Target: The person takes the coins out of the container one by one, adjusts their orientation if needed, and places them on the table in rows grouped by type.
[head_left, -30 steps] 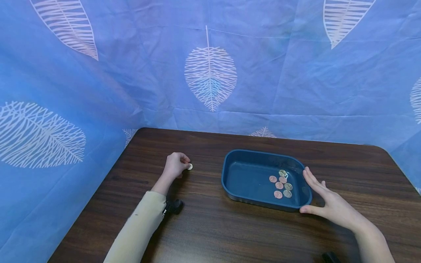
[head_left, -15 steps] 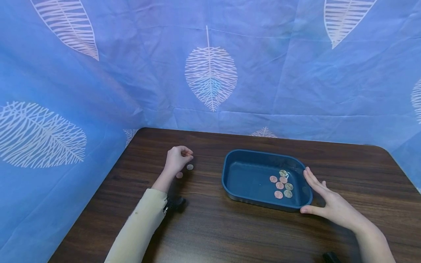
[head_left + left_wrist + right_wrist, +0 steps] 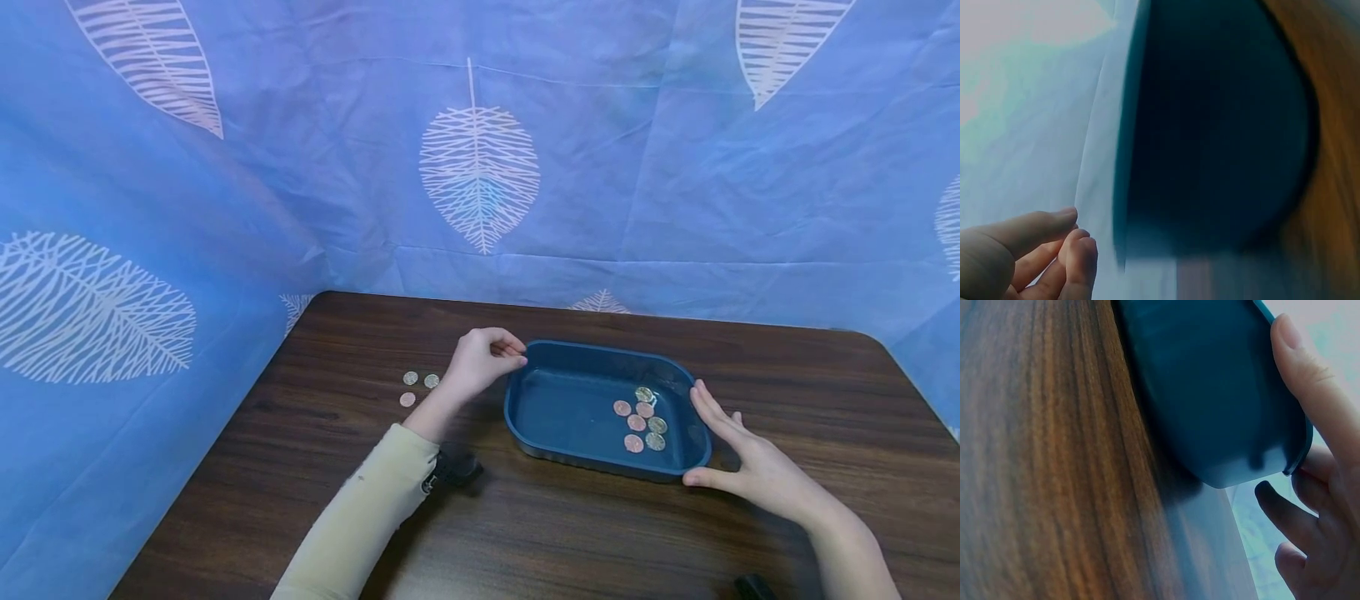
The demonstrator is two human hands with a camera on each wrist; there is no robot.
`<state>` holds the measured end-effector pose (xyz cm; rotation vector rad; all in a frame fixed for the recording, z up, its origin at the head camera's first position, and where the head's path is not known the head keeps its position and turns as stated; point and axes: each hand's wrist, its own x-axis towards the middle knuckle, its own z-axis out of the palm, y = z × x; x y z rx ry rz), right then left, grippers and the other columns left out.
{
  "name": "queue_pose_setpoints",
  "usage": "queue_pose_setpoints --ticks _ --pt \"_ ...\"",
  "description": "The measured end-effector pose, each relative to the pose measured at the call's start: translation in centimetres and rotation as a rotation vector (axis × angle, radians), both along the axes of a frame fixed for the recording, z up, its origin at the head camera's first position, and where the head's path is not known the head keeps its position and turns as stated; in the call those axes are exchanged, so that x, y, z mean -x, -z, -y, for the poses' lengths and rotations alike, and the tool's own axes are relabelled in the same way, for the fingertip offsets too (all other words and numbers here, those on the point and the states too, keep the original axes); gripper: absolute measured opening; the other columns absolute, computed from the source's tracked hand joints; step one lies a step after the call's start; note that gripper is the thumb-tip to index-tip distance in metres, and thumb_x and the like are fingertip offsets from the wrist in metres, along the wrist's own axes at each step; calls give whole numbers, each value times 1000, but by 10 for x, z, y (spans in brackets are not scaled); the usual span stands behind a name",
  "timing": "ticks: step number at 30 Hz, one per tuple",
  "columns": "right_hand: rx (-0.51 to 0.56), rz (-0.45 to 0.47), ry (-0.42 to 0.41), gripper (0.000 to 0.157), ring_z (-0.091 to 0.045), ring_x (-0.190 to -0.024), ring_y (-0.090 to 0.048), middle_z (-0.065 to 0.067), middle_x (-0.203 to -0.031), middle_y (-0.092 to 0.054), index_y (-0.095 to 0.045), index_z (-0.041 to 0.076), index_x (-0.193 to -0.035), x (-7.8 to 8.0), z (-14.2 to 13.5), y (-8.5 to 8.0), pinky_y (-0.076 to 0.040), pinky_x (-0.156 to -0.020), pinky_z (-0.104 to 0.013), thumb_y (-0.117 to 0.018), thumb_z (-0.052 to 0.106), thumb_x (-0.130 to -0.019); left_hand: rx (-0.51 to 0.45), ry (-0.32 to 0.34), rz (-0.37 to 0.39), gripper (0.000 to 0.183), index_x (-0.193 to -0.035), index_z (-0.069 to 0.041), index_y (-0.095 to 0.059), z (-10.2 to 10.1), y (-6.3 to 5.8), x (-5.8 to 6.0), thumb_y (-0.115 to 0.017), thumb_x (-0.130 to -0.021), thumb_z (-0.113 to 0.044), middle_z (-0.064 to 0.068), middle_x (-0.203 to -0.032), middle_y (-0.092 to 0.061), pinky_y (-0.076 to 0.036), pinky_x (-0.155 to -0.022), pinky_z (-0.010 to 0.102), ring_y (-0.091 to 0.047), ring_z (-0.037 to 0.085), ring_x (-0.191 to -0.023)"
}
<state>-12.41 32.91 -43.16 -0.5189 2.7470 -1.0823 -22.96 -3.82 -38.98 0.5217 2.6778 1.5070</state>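
My left hand is at the left end of a dark blue tray, by its far left corner. Thumb and fingertips meet in a pinch on a coin, mostly hidden by the fingers in the left wrist view. My right hand grips the tray's right end, thumb at the near corner and fingers along the far part of the rim. Several copper and silver coins lie flat in the tray's right half. Left of the tray, a copper coin and two silver coins lie on the table.
The brown wooden table carries the tray and loose coins. A blue cloth with white leaf prints hangs behind it and on the left. A black wrist device sits at the left cuff.
My left hand has left the loose coins, rising and moving right to the tray's left rim. Three coins on the table are now uncovered. The right hand and tray stay still.
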Motion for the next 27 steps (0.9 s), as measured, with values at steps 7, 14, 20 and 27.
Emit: queue_pose_setpoints --ticks 7,14,20,27 --pt "5 8 1 103 -59 -133 0 0 -159 8 -3 29 -154 1 0 0 -10 -93 -77 -77 32 -81 -59 119 51 12 -96 -2 -71 -50 0 -13 -72 -86 -9 0 -81 -66 -50 -64 21 -60 9 -71" --pt "16 -6 -14 103 -59 -133 -2 -1 -158 8 -3 26 -154 3 -2 -1 -7 -97 -75 -77 29 -82 -36 244 61 11 -96 -4 -72 -97 4 -22 -71 -87 -11 -4 -78 -64 -47 -61 17 -57 3 -68" --pt "30 -6 -32 103 -59 -133 -2 -2 -158 7 -4 25 -154 3 -5 -2 -3 -100 -72 -77 26 -82 -7 289 108 12 -94 -4 -72 -128 17 -24 -72 -87 -13 -8 -71 -62 -46 -59 16 -56 1 -64" --pt "31 -1 -32 103 -59 -133 -2 -5 -159 7 -4 26 -154 3 -5 -2 -5 -99 -73 -76 26 -82 71 298 174 6 -92 -5 -73 -142 30 -24 -71 -87 -8 -7 -70 -63 -47 -60 14 -58 0 -62"
